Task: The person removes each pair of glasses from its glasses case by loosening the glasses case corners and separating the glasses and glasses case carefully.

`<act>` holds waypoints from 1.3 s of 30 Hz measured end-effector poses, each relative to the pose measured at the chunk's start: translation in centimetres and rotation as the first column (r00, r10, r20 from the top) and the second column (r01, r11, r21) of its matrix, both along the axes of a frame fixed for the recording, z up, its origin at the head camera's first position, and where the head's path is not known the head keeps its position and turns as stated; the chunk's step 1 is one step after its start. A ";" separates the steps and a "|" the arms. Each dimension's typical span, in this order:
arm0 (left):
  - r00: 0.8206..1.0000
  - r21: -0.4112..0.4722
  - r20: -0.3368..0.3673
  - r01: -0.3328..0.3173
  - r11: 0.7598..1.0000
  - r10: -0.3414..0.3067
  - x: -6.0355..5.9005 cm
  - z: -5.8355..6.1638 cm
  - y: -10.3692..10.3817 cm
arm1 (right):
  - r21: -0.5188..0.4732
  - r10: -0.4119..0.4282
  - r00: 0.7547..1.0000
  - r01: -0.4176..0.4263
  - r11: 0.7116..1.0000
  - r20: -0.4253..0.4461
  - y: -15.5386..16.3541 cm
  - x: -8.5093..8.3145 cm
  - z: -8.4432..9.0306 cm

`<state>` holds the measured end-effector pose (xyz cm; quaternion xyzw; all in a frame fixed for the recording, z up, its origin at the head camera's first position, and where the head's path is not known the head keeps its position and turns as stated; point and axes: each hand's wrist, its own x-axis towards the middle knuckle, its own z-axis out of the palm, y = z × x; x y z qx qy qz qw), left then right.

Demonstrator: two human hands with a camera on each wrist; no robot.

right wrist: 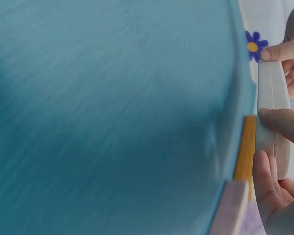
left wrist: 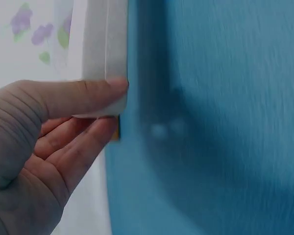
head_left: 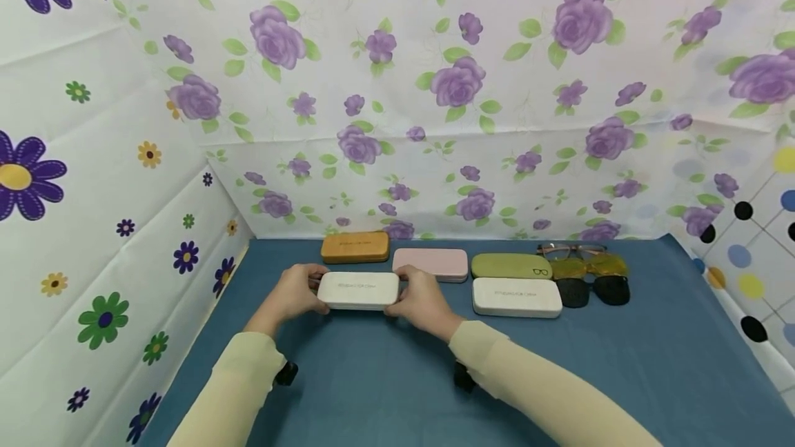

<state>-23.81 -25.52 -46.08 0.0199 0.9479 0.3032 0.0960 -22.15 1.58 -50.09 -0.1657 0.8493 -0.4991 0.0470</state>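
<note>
A white glasses case (head_left: 359, 291) with small print on its lid is held level between both hands, its lid closed. My left hand (head_left: 293, 296) grips its left end, and in the left wrist view the thumb (left wrist: 88, 95) lies along the case's side. At the opposite end, my right hand (head_left: 427, 301) pinches the case between thumb and fingers. The right wrist view shows the case (right wrist: 272, 90) apart from the blue cloth. Just behind it sit an orange glasses case (head_left: 355, 247) and a pink glasses case (head_left: 431, 264).
To the right, a green glasses case (head_left: 511, 266) stands behind a second white case (head_left: 517, 297). Beside them are clear glasses (head_left: 571, 250), yellow-lensed glasses (head_left: 590, 266) and dark sunglasses (head_left: 593, 290). Flowered sheets (head_left: 397, 123) wall the blue cloth-covered table (head_left: 397, 392).
</note>
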 end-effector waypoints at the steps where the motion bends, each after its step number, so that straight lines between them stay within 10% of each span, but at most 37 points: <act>1: 1.000 0.003 0.000 0.014 1.000 -0.014 0.1 0.1 0.8 | -0.004 0.004 1.000 -0.004 1.000 -0.004 1.0 0.2 0.2; 20: 0.933 0.119 -0.010 0.359 0.926 -0.361 5.1 -2.3 13.0 | 0.097 -0.095 0.994 0.089 0.991 0.062 16.3 7.0 -1.1; 39: 0.914 0.136 -0.036 0.405 0.904 -0.404 6.0 -3.9 15.1 | 0.080 -0.137 0.979 0.126 0.989 0.150 18.8 8.1 -3.8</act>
